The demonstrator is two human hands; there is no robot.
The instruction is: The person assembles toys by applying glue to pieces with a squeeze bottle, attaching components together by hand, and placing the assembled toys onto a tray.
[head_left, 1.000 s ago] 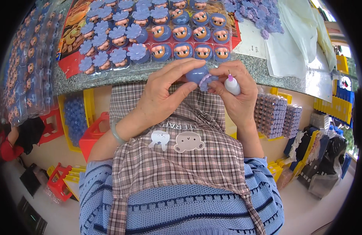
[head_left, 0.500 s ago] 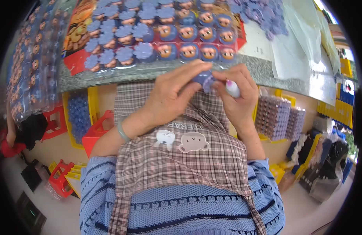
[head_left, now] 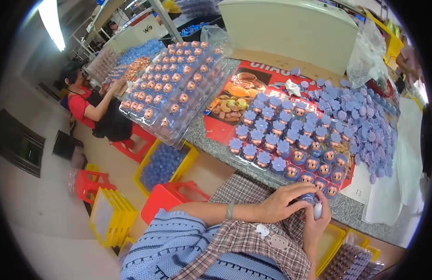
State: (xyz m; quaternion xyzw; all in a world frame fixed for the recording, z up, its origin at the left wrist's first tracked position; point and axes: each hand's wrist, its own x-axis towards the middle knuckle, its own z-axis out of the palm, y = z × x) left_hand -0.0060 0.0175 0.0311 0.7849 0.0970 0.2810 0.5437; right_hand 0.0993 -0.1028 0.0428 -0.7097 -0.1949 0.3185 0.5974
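Note:
My left hand (head_left: 283, 201) is closed around a small purple-blue doll head (head_left: 308, 198), mostly hidden by the fingers, just off the table's near edge. My right hand (head_left: 314, 228) has a small white squeeze bottle (head_left: 317, 211) with a pink tip tucked in its grip, its fingertips against the same doll head. Beyond the hands, a clear tray holds rows of doll heads (head_left: 312, 163). Many at its left and back wear purple flower-shaped pieces (head_left: 271, 139); those at the near right show bare faces. Loose flower pieces (head_left: 361, 116) are heaped right of the tray.
Stacked clear trays of doll heads (head_left: 171, 86) stand at the table's left. Past them sits a co-worker (head_left: 87, 100) in a red top. Below are a yellow crate (head_left: 190, 161) of blue parts and a red stool (head_left: 162, 200). White sheeting (head_left: 398, 154) hangs at right.
The view has swung up and left, bringing the co-worker and far table into sight. My hands stay together on the doll head, with the bottle still in the right hand.

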